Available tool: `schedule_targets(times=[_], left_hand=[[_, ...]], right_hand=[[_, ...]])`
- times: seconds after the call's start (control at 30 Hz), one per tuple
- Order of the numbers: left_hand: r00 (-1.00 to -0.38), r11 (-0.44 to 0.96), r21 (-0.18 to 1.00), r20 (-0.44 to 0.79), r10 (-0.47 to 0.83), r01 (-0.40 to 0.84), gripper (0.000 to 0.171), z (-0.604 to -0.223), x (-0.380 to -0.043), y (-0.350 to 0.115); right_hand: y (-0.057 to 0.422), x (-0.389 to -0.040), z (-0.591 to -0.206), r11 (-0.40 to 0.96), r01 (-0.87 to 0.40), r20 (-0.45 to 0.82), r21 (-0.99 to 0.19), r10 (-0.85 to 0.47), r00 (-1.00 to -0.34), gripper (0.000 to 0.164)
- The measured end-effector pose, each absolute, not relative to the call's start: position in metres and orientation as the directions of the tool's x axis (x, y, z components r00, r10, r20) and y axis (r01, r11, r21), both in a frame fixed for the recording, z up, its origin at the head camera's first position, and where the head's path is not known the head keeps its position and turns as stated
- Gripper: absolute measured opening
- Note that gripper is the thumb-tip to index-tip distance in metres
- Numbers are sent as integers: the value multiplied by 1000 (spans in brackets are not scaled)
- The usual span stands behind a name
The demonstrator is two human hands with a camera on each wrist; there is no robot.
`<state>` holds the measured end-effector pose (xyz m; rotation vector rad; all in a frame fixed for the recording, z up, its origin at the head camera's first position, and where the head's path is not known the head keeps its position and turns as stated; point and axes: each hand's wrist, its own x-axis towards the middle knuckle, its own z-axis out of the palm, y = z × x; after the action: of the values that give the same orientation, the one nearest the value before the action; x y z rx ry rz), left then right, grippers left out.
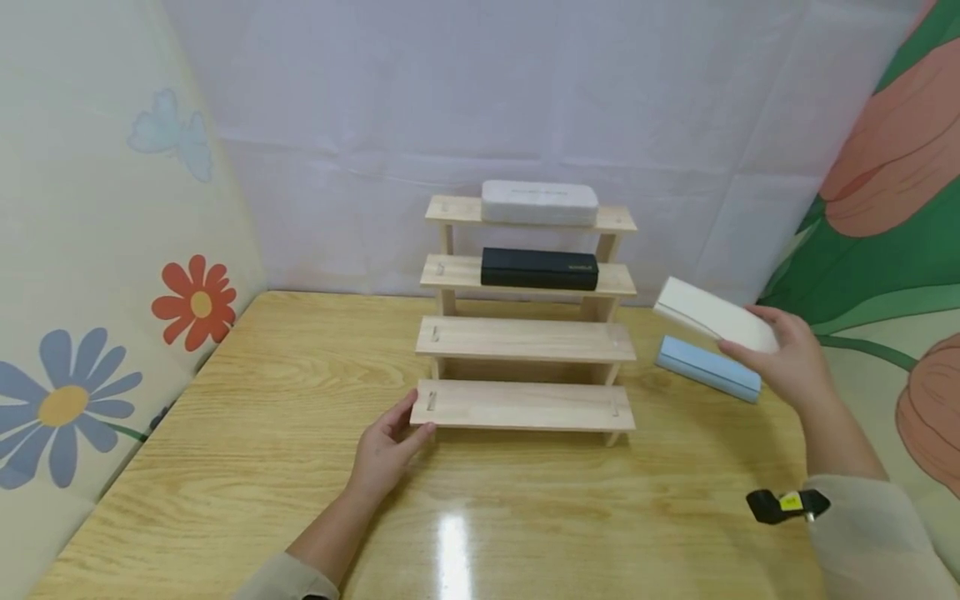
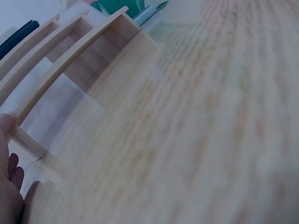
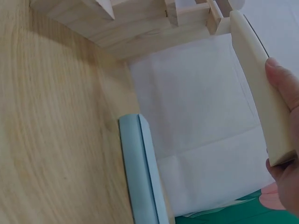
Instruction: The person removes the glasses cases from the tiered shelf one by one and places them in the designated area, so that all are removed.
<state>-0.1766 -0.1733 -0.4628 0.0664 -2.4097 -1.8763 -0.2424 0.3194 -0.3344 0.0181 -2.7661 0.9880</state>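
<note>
A four-tier wooden display stand point(image 1: 525, 406) stands on the table. My left hand point(image 1: 386, 450) grips the left end of its lowest shelf, thumb at the front corner. In the left wrist view, the thumb touches the shelf's corner and other fingers sit below it. My right hand point(image 1: 795, 358) holds a white glasses case point(image 1: 712, 312) by its right end, right of the stand and raised off the table. Below it a light blue glasses case point(image 1: 708, 371) lies on the tabletop. A black case point(image 1: 538, 269) rests on the second shelf from the top, a white rounded case point(image 1: 540, 203) on the top one.
The wood-grain table point(image 1: 300, 400) ends at a white cloth backdrop point(image 1: 360, 125). Flower-printed panels point(image 1: 67, 250) flank it on the left and right. Two lower shelves of the stand show bare wood.
</note>
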Motion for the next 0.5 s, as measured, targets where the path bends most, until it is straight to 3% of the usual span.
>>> schedule_targets(times=[0.5], left_hand=[[-994,246,968,66,-86,43,61,-464,-176,-173]], right_hand=[[336,-236,-372,776,-29,168,-630,99,-981,80]])
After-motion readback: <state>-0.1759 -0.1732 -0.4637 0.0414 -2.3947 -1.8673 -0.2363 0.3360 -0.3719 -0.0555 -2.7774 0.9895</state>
